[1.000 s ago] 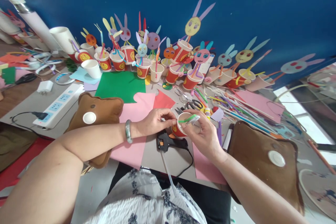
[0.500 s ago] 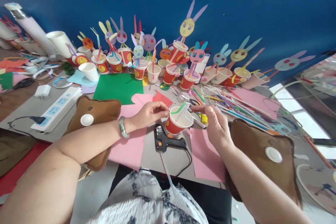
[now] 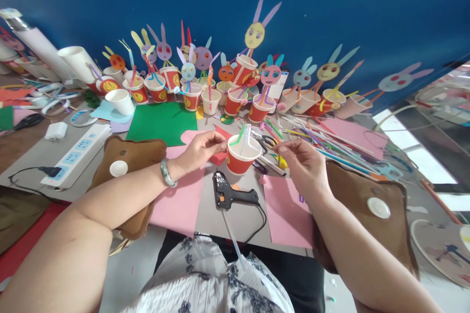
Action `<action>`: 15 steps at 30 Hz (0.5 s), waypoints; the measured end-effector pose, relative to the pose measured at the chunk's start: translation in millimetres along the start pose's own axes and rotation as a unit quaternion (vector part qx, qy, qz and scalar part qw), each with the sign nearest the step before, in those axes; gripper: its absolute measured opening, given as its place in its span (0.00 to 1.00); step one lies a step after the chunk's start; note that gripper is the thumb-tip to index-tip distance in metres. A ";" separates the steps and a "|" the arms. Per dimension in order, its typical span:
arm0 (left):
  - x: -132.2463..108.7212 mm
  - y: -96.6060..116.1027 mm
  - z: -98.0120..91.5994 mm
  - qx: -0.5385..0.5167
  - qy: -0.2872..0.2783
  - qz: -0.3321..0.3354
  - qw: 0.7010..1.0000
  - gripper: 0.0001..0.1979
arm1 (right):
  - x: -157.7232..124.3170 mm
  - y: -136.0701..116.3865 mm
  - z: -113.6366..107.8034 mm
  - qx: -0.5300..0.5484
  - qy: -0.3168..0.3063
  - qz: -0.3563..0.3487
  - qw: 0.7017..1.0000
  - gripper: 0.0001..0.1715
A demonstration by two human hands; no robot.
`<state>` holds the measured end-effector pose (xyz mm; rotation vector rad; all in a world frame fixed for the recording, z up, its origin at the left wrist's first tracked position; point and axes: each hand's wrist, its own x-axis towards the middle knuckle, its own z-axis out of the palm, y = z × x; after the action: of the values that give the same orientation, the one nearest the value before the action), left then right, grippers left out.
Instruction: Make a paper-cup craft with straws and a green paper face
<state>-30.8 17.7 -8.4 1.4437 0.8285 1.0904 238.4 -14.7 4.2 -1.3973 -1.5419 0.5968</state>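
Note:
A red and white paper cup point(image 3: 243, 161) stands upright in front of me. Inside it are a green pipe cleaner point(image 3: 239, 135) and pale, bent ones point(image 3: 250, 138) whose tips rise above the rim. My left hand point(image 3: 203, 150), wearing a bracelet, has its thumb and fingertips pinched at the cup's left rim. My right hand point(image 3: 304, 164) hovers to the right of the cup, apart from it, fingers loosely extended and nothing visible in them. Below the cup lies a black glue gun point(image 3: 235, 195) with a clear glue stick in its back. Black-handled scissors point(image 3: 269, 142) lie behind, between cup and right hand.
Paper-cup rabbit figures point(image 3: 191, 94) line the blue wall. Several pipe cleaners point(image 3: 334, 149) are strewn at the right. Pink paper point(image 3: 288, 212) and green paper point(image 3: 157, 122) cover parts of the table. Brown cushion-like pouches point(image 3: 367, 227) flank my arms; a power strip point(image 3: 79, 154) lies left.
The cup has shifted slightly away from the glue gun and stands straighter, my left hand moving with it. My right hand has drawn back from the pipe cleaners, its fingers closer together.

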 end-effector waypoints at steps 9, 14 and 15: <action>-2.8 -7.3 3.9 0.018 -0.022 0.009 1.000 0.18 | -14.0 -4.2 19.2 0.009 -0.096 -0.086 0.992 0.24; -3.3 -10.6 6.1 0.013 -0.014 0.016 1.000 0.18 | -17.0 -1.0 24.2 -0.044 -0.122 -0.110 0.985 0.23; -3.3 -11.2 6.4 0.010 -0.013 0.015 1.000 0.17 | -16.7 -1.0 24.2 -0.057 -0.121 -0.115 0.984 0.21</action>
<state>-25.1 14.3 -19.9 1.4890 0.8044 1.0870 215.5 -25.2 -10.9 -1.2394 -1.9281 0.5584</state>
